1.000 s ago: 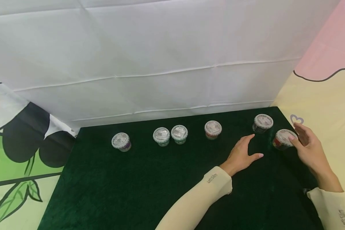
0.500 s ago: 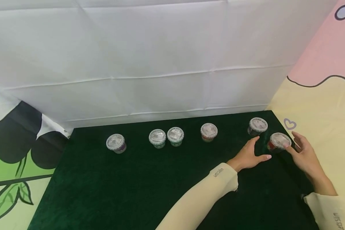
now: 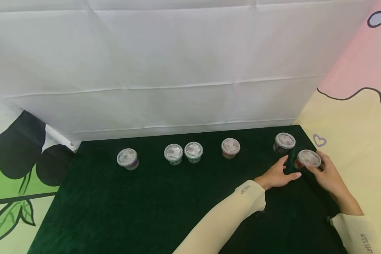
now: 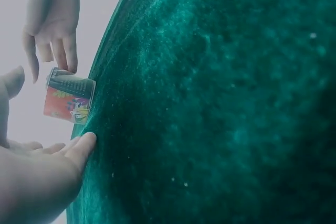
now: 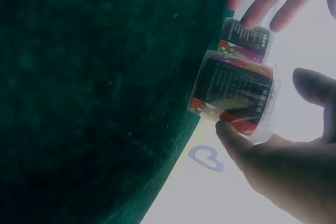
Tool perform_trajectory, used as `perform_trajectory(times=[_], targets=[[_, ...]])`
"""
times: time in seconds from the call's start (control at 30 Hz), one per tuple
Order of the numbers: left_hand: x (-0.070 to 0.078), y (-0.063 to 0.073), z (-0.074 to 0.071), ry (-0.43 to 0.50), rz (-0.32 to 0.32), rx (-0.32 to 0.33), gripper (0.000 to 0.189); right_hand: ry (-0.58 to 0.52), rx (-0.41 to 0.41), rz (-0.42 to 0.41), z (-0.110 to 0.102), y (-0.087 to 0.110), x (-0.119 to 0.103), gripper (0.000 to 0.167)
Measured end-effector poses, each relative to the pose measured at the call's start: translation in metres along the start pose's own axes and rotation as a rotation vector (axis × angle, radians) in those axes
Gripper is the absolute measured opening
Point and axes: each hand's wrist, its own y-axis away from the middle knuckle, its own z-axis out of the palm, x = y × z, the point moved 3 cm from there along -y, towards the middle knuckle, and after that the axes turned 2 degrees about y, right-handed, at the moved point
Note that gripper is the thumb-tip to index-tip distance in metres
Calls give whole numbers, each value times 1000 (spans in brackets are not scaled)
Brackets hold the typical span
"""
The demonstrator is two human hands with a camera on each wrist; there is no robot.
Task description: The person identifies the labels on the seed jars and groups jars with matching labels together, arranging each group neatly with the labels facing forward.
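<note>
At the table's right side, my right hand (image 3: pixel 327 176) reaches round a small lidded tub with a red label (image 3: pixel 308 158). In the right wrist view its fingertips lie right at the side of that red-label tub (image 5: pixel 233 93), while the thumb stands away from the lid. My left hand (image 3: pixel 277 174) holds nothing, its thumb and forefinger spread apart towards the same tub. A dark tub (image 3: pixel 284 142) stands just beyond the left fingertips. In the left wrist view, the red-label tub (image 4: pixel 69 97) sits between my left hand (image 4: pixel 42 177) and my right hand (image 4: pixel 55 24).
More clear-lidded tubs stand along the back of the green cloth table (image 3: pixel 139 201): an orange-toned one (image 3: pixel 230 147), two green-toned ones side by side (image 3: pixel 193 151), and a purple-toned one (image 3: pixel 128 158) at left. A white cloth wall (image 3: pixel 177 63) rises behind.
My right hand has moved in from the right, closer to the red-label tub. My left hand has shifted rightward towards the same tub. The view has turned slightly.
</note>
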Motion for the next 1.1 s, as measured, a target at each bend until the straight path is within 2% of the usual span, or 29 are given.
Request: perform_trajectory(times=[0.27,0.43,0.53,0.67,0.8,0.93,1.0,1.1], targets=[[-7,-4,-7,79,-20,-60,74,41,4,30,7,-1,-2,70],[-6,-6,-6,108,-6,-96,72,47,31,1,11,-1,-4,67],[-4,-5,-1,126,0,-104,66,46,53,-17,12,0,-5,66],[0,0,3,133,10,-68,60,51,72,-19,12,6,-7,66],[4,7,1,143,68,-5,56,45,99,-38,8,14,-11,66],[8,15,-5,134,183,59,51,24,130,-94,5,20,-20,62],[9,20,-12,134,247,80,49,15,135,-127,4,21,-27,60],[7,29,-28,176,303,106,44,-3,105,-177,8,21,-41,57]])
